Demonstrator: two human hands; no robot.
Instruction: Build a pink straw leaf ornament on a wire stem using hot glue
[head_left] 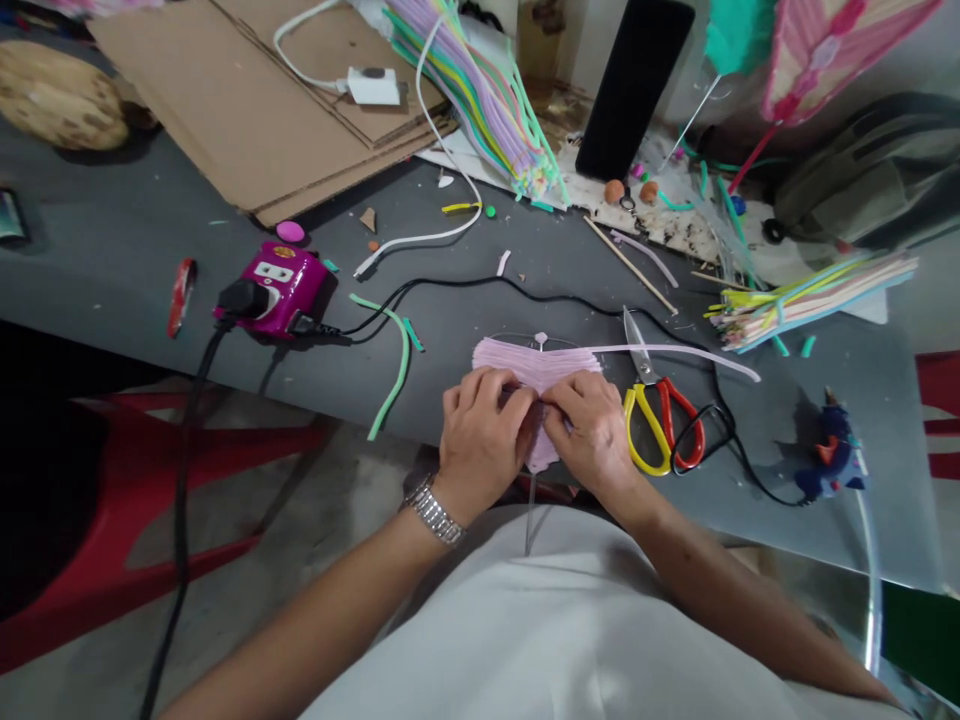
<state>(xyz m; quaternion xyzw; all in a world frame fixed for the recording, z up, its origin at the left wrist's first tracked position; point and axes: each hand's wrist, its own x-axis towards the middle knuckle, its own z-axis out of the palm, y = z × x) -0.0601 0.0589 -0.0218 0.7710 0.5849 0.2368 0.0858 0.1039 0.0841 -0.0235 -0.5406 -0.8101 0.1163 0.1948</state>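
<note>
A pale pink piece made of fuzzy strips [536, 363] lies at the table's front edge, with one long strip [690, 352] reaching out to the right. My left hand [480, 430], above a metal watch, pinches the middle of this piece from the left. From the right, my right hand [594, 432] pinches it at nearly the same spot, fingertips almost touching. The lower part of the piece shows between my hands, and a thin stem [531, 515] hangs below it toward my shirt. The exact part under my fingertips is hidden.
Scissors with yellow and red handles [660, 425] lie right of my right hand. Farther right is a blue glue gun [836, 455]. A purple power socket [281, 290] stands left, its black cable crossing the table. Cardboard [225, 110], a phone [634, 90] and strip bundles [480, 100] are behind.
</note>
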